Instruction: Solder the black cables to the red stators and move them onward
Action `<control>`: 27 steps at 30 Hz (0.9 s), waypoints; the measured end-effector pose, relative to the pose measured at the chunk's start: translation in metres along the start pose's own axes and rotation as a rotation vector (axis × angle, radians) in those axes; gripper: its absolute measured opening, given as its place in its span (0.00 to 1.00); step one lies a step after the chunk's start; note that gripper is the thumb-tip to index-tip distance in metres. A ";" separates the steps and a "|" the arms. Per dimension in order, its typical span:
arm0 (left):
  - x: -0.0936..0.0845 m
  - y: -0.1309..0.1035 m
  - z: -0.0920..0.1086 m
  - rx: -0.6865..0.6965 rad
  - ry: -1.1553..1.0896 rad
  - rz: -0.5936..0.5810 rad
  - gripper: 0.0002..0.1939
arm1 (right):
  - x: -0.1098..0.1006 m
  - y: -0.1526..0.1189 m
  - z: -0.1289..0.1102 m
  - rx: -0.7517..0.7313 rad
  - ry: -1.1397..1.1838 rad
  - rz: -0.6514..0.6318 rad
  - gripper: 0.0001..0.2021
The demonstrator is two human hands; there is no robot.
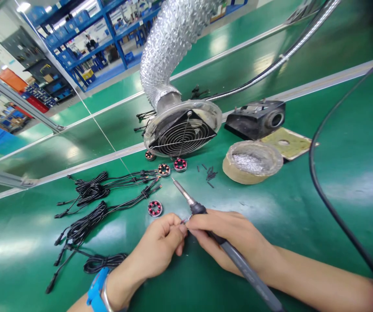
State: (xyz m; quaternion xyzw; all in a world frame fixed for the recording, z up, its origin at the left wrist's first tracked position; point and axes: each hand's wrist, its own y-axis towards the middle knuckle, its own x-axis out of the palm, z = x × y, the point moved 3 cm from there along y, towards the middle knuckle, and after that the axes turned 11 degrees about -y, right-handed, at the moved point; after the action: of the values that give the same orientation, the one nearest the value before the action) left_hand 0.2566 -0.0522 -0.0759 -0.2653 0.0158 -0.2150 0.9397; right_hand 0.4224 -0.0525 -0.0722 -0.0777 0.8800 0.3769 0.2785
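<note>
My right hand (235, 238) is closed around a soldering iron (198, 209), whose bare tip points up and away over the bench. My left hand (158, 249), with a blue watch at the wrist, pinches something tiny at its fingertips. The fingertips of both hands meet there, and the thing between them is too small to name. Just beyond my left hand lies a small round motor stator (155, 208) with red windings. Another red stator (180, 164) and a copper-coloured one (164, 170) lie farther back, near bare cable ends.
Coiled black cables (87, 221) lie at left. A fume extractor (183, 134) with a foil duct (170, 47) stands at the back. To the right are short black tubes (211, 174), a round tub (248, 173), a black iron stand (258, 120) and a hanging cord (323, 190).
</note>
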 end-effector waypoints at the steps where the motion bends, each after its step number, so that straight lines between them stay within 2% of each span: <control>1: 0.000 0.000 -0.001 0.004 0.001 0.021 0.23 | -0.001 -0.001 0.001 0.016 0.009 -0.017 0.12; 5: -0.002 0.000 -0.001 -0.013 -0.002 0.056 0.22 | 0.000 -0.006 0.003 0.019 -0.008 -0.103 0.16; 8: -0.002 0.000 0.000 -0.026 -0.025 0.053 0.21 | 0.002 -0.006 0.004 0.022 0.029 -0.094 0.16; 13: -0.002 0.002 -0.001 -0.034 -0.044 0.075 0.19 | 0.005 0.002 0.009 0.163 0.110 -0.100 0.14; 19: -0.002 0.002 -0.001 -0.001 -0.011 0.092 0.18 | 0.002 0.002 0.010 0.165 0.124 -0.108 0.15; 22: -0.002 0.002 0.000 -0.005 -0.004 0.109 0.17 | -0.004 0.003 0.009 0.136 0.132 -0.060 0.14; 27: 0.000 0.003 0.002 -0.020 -0.008 0.142 0.16 | -0.025 0.002 0.010 0.124 0.082 -0.023 0.18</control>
State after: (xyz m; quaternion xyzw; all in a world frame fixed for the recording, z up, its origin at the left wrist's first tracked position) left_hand 0.2576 -0.0487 -0.0752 -0.2739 0.0329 -0.1468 0.9499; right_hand 0.4468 -0.0464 -0.0627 -0.0856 0.9114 0.3149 0.2508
